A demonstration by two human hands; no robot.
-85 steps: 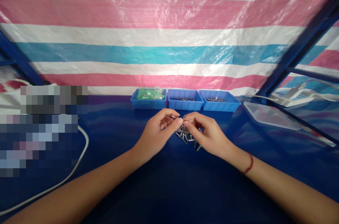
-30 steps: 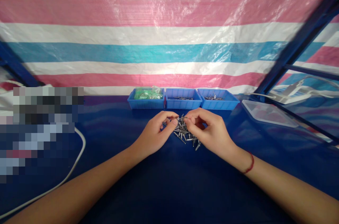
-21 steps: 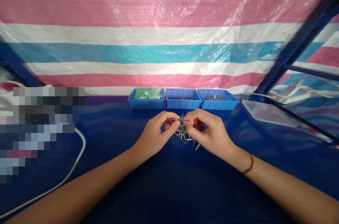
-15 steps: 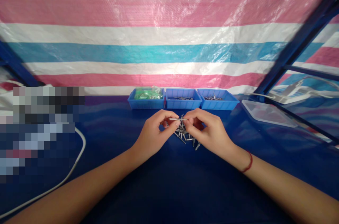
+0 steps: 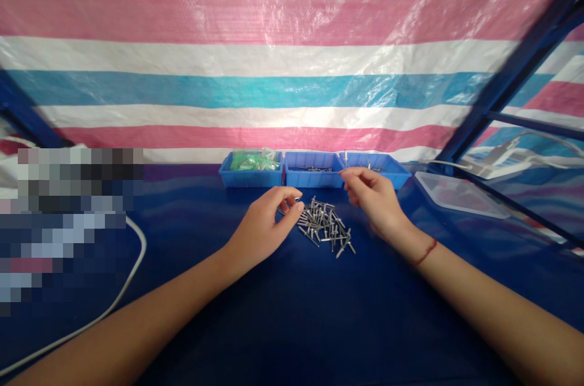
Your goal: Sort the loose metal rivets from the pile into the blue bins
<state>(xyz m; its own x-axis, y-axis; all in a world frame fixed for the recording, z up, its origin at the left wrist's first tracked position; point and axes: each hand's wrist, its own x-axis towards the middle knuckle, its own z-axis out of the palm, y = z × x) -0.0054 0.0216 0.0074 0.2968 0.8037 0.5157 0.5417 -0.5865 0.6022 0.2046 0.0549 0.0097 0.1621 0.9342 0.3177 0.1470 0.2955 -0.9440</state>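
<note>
My left hand (image 5: 269, 219) hovers at the left edge of a loose pile of silvery blind rivets (image 5: 323, 222) on the blue table. Its fingers are curled, thumb and forefinger slightly apart. A small metallic glint shows at the fingertips, but what lies inside the fingers is hidden. In a pinch, my right hand (image 5: 371, 194) holds one rivet (image 5: 345, 158) nearly upright, in front of the right blue bin (image 5: 392, 174). Thin rivet-like pieces lie inside that bin and the middle blue bin (image 5: 314, 179).
The left blue bin (image 5: 250, 179) holds a green plastic bag (image 5: 246, 161) with small parts. A clear plastic lid (image 5: 460, 194) and a white power strip (image 5: 502, 161) lie at the right. A white cable (image 5: 137, 258) curves along the left. Striped sheeting (image 5: 274, 58) hangs behind.
Both hands were together over the pile with a rivet level between them. My right hand has moved away, up and right to the bins, with a rivet now upright. The left hand stays nearly still.
</note>
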